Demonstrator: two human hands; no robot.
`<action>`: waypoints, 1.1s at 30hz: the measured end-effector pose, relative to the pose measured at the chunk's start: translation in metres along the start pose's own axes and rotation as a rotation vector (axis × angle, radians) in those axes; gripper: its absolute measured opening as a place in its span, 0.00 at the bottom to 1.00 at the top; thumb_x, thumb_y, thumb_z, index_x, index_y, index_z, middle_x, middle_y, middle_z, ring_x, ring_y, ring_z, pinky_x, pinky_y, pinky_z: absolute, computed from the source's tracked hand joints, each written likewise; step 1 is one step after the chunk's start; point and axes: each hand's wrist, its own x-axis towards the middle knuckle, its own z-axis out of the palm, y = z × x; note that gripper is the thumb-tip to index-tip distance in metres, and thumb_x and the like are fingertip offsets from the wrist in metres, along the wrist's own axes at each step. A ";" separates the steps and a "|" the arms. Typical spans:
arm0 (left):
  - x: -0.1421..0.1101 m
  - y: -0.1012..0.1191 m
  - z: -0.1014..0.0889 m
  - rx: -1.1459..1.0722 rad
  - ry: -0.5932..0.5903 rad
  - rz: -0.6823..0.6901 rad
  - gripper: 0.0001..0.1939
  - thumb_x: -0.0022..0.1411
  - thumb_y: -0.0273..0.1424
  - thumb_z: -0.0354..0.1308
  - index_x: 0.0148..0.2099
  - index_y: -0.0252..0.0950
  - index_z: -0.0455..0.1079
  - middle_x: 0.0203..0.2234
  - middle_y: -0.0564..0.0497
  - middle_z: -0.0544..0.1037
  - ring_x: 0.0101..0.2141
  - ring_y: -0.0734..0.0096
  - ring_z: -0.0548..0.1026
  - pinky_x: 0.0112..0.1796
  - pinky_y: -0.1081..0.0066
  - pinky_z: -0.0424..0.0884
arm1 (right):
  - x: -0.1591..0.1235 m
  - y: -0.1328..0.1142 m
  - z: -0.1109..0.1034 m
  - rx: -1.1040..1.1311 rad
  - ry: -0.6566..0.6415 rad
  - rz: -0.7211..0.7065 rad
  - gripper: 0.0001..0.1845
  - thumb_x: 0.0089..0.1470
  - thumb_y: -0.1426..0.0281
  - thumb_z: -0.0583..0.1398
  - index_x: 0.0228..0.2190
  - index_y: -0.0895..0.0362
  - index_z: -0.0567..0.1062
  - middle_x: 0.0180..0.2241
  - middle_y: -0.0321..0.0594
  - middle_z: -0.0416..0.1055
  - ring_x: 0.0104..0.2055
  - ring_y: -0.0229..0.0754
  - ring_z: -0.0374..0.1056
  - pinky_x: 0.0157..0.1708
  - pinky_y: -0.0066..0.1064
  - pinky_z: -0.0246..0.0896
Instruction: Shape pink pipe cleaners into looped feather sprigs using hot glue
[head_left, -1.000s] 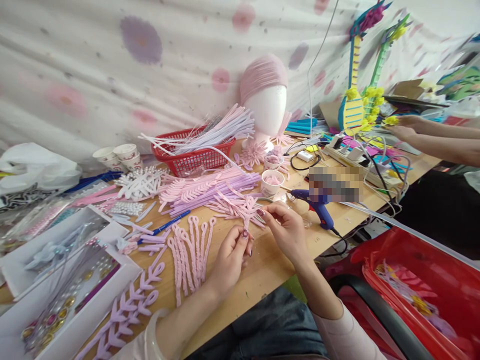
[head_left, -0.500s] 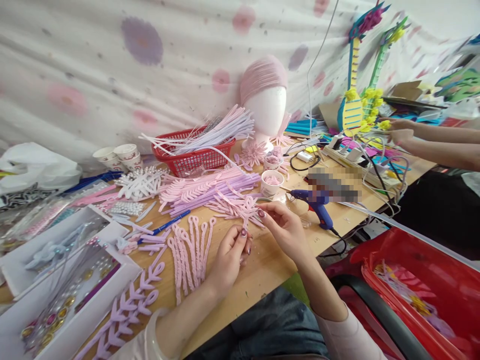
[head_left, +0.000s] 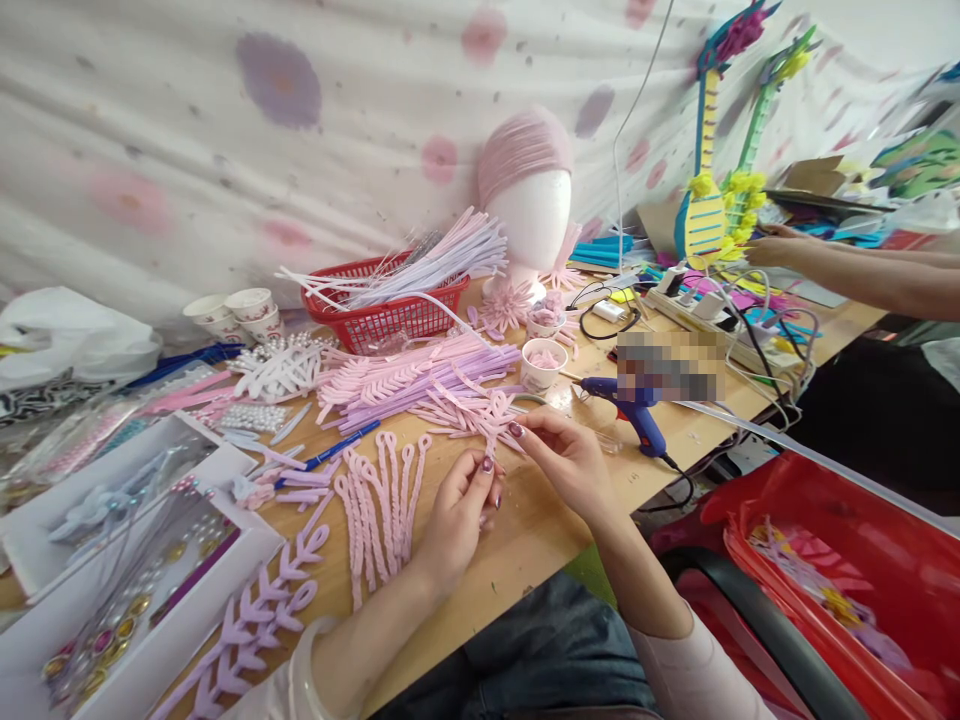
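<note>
My left hand (head_left: 459,515) is closed, pinching the lower stem of a pink pipe cleaner piece (head_left: 496,408) with looped ends. To its right, my right hand (head_left: 566,462) has thumb and forefinger pinched at the side of the same piece; the exact contact is partly hidden. Several twisted pink pipe cleaner strands (head_left: 384,490) with looped tops lie left of my left hand. Behind the held piece are bundles of pink and lilac pipe cleaners (head_left: 420,380). A lilac leaf-shaped branch (head_left: 262,625) rests by my left forearm.
A blue glue gun (head_left: 637,415) lies right of my right hand, near a paper cup (head_left: 543,365) of pink pieces. Behind stand a red basket (head_left: 390,315) and a capped mannequin head (head_left: 536,215). White boxes (head_left: 247,545) are at left. Another person's arms (head_left: 847,262) reach in from the right.
My right fingertips have shifted very slightly; my left hand keeps its hold on the pink piece. The other person's hands have moved away from the yellow flowers.
</note>
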 end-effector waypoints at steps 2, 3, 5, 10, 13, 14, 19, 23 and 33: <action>0.000 0.000 0.000 0.000 0.005 0.000 0.18 0.57 0.47 0.58 0.33 0.37 0.63 0.20 0.59 0.62 0.16 0.85 0.52 0.19 0.80 0.47 | 0.000 0.001 0.000 -0.003 -0.003 0.001 0.14 0.53 0.58 0.63 0.35 0.55 0.80 0.36 0.43 0.77 0.40 0.46 0.72 0.41 0.37 0.68; 0.000 0.000 0.001 -0.002 0.007 0.000 0.18 0.57 0.47 0.58 0.33 0.37 0.63 0.20 0.59 0.62 0.16 0.85 0.52 0.19 0.80 0.47 | 0.000 0.001 0.000 -0.001 -0.006 0.002 0.14 0.53 0.58 0.63 0.35 0.55 0.80 0.36 0.43 0.77 0.40 0.46 0.72 0.41 0.37 0.68; 0.000 0.000 0.001 -0.004 0.009 0.002 0.18 0.57 0.47 0.58 0.33 0.37 0.62 0.20 0.60 0.62 0.16 0.86 0.52 0.19 0.80 0.47 | 0.000 0.001 0.000 0.006 -0.011 0.006 0.14 0.53 0.58 0.63 0.35 0.55 0.80 0.36 0.44 0.77 0.40 0.47 0.72 0.42 0.38 0.68; -0.001 0.000 0.000 -0.005 0.005 -0.002 0.17 0.58 0.46 0.58 0.33 0.37 0.63 0.20 0.60 0.62 0.16 0.86 0.52 0.19 0.80 0.46 | 0.001 -0.001 0.000 0.012 -0.015 0.017 0.13 0.54 0.59 0.63 0.34 0.55 0.79 0.36 0.43 0.77 0.40 0.46 0.72 0.41 0.37 0.67; -0.001 0.001 0.001 -0.005 0.004 -0.003 0.17 0.58 0.46 0.58 0.33 0.36 0.63 0.20 0.60 0.62 0.16 0.86 0.52 0.19 0.79 0.46 | 0.001 -0.001 0.000 0.000 -0.022 0.018 0.13 0.54 0.59 0.63 0.34 0.55 0.79 0.36 0.43 0.76 0.40 0.46 0.72 0.41 0.37 0.67; -0.001 0.001 0.001 -0.004 0.003 -0.002 0.18 0.57 0.46 0.58 0.33 0.36 0.63 0.20 0.60 0.62 0.16 0.86 0.51 0.19 0.79 0.46 | 0.002 -0.002 -0.001 -0.004 -0.023 0.016 0.13 0.54 0.59 0.62 0.34 0.55 0.79 0.36 0.43 0.76 0.40 0.46 0.72 0.40 0.37 0.67; -0.001 0.001 0.001 -0.007 0.005 -0.004 0.18 0.57 0.46 0.58 0.33 0.36 0.63 0.20 0.60 0.62 0.16 0.86 0.51 0.19 0.79 0.46 | 0.002 -0.003 -0.001 0.002 -0.026 0.013 0.13 0.54 0.59 0.62 0.34 0.55 0.80 0.36 0.43 0.77 0.40 0.46 0.72 0.40 0.36 0.66; -0.001 0.000 0.000 -0.014 0.009 -0.004 0.17 0.58 0.46 0.57 0.34 0.36 0.63 0.20 0.60 0.62 0.16 0.86 0.52 0.19 0.80 0.46 | 0.000 -0.005 -0.001 -0.013 -0.019 0.017 0.13 0.54 0.59 0.62 0.35 0.55 0.79 0.37 0.43 0.77 0.40 0.46 0.72 0.40 0.37 0.66; 0.000 -0.002 -0.001 -0.102 0.005 -0.001 0.18 0.57 0.46 0.58 0.32 0.36 0.61 0.20 0.60 0.63 0.16 0.87 0.52 0.20 0.80 0.48 | -0.020 -0.001 -0.052 -0.450 0.386 -0.046 0.15 0.52 0.58 0.63 0.24 0.56 0.73 0.24 0.36 0.69 0.26 0.39 0.63 0.29 0.33 0.57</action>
